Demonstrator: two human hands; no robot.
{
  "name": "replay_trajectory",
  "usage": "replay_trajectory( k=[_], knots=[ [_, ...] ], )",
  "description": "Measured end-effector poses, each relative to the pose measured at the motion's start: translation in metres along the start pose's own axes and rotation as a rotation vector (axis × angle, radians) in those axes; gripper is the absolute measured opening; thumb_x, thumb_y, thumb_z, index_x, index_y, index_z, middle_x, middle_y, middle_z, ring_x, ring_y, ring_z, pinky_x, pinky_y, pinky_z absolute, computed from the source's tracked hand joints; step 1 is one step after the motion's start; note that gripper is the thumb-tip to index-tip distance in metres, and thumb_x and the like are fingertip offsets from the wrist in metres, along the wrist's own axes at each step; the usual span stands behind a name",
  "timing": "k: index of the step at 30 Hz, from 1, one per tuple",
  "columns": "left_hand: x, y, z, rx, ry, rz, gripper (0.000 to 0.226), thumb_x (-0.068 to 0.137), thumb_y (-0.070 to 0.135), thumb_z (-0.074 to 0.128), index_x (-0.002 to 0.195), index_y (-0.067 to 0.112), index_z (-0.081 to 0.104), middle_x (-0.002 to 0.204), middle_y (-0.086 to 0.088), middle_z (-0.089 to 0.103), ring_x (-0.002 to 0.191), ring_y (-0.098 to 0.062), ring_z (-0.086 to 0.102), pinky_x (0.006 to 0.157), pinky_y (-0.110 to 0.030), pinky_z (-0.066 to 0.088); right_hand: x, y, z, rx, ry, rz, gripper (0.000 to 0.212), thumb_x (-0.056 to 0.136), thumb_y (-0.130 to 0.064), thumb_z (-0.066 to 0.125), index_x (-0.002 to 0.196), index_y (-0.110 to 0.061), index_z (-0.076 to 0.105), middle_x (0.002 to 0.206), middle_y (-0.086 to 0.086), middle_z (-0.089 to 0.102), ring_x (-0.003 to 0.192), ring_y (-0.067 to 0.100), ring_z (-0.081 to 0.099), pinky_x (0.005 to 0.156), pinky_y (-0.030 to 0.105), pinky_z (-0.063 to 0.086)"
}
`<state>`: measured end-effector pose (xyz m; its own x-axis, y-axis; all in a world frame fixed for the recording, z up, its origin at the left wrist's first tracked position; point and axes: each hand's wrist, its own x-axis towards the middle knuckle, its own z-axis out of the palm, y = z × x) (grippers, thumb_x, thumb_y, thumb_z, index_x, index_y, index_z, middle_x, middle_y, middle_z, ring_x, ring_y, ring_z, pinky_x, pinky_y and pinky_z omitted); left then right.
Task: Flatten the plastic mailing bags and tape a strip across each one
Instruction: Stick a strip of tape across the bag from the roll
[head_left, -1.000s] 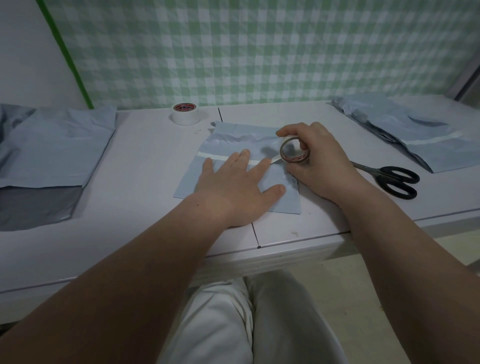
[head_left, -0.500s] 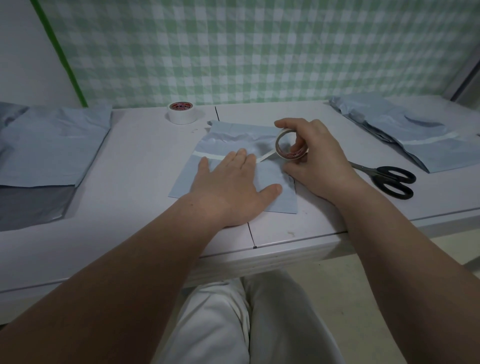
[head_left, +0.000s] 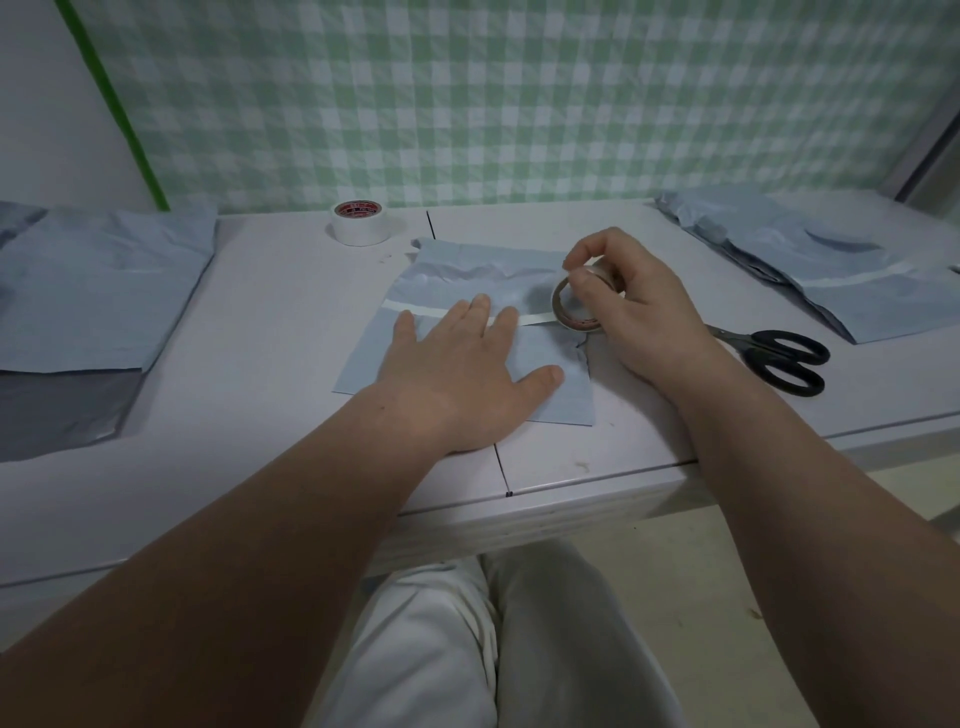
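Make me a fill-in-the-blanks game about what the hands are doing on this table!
The right hand holds a roll of ____. The left hand presses flat on the blue mailing ____. The black ____ lie on the table beside the right hand.
Missing words: tape, bag, scissors.

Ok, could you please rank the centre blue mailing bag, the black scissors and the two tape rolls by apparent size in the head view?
1. Pale blue plastic mailing bag
2. Black-handled metal scissors
3. White round tape roll, red-labelled, and thin tan tape roll in the right hand: similar; white one is farther, so unranked.
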<state>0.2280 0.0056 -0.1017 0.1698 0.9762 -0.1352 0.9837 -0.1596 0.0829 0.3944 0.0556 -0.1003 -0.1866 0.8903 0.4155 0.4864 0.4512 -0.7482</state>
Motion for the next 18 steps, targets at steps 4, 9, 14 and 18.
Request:
replay_trajectory(
  k=[4, 9, 14, 18],
  knots=[
    [0.000, 0.001, 0.000, 0.010, -0.006, -0.001, 0.078, 0.089, 0.070, 0.010, 0.152, 0.026, -0.004, 0.160, 0.003, -0.012, 0.146, -0.012, -0.012, 0.116, -0.052, -0.008, 0.000, -0.002, 0.002, -0.002, 0.021, -0.008, 0.009, 0.094, -0.017, 0.053, 0.090, -0.021, 0.061, 0.069, -0.014, 0.053, 0.062, -0.007, 0.048, 0.059, 0.006, 0.036],
    [0.000, 0.000, -0.001, 0.010, 0.000, -0.002, 0.079, 0.088, 0.071, 0.010, 0.152, 0.026, -0.004, 0.160, 0.003, -0.012, 0.146, -0.012, -0.012, 0.115, -0.054, -0.008, 0.002, -0.005, 0.002, 0.023, 0.035, 0.017, 0.011, 0.093, -0.020, 0.056, 0.084, -0.023, 0.063, 0.072, -0.015, 0.058, 0.066, -0.007, 0.051, 0.062, 0.007, 0.038],
    [0.000, 0.000, 0.001, 0.008, 0.008, 0.001, 0.077, 0.088, 0.071, 0.009, 0.151, 0.028, -0.006, 0.160, 0.003, -0.012, 0.146, -0.012, -0.012, 0.115, -0.054, -0.009, -0.001, -0.009, 0.001, 0.012, 0.049, 0.053, 0.015, 0.092, -0.019, 0.055, 0.081, -0.021, 0.066, 0.074, -0.012, 0.062, 0.067, -0.006, 0.053, 0.062, 0.007, 0.039],
    [0.001, 0.000, 0.001, 0.017, 0.017, 0.003, 0.076, 0.088, 0.071, 0.009, 0.151, 0.029, -0.005, 0.160, 0.003, -0.011, 0.146, -0.013, -0.012, 0.115, -0.054, -0.009, -0.002, -0.014, 0.003, 0.005, 0.043, 0.103, 0.022, 0.092, -0.015, 0.050, 0.081, -0.008, 0.067, 0.077, 0.012, 0.064, 0.057, -0.004, 0.048, 0.054, 0.006, 0.037]
  ],
)
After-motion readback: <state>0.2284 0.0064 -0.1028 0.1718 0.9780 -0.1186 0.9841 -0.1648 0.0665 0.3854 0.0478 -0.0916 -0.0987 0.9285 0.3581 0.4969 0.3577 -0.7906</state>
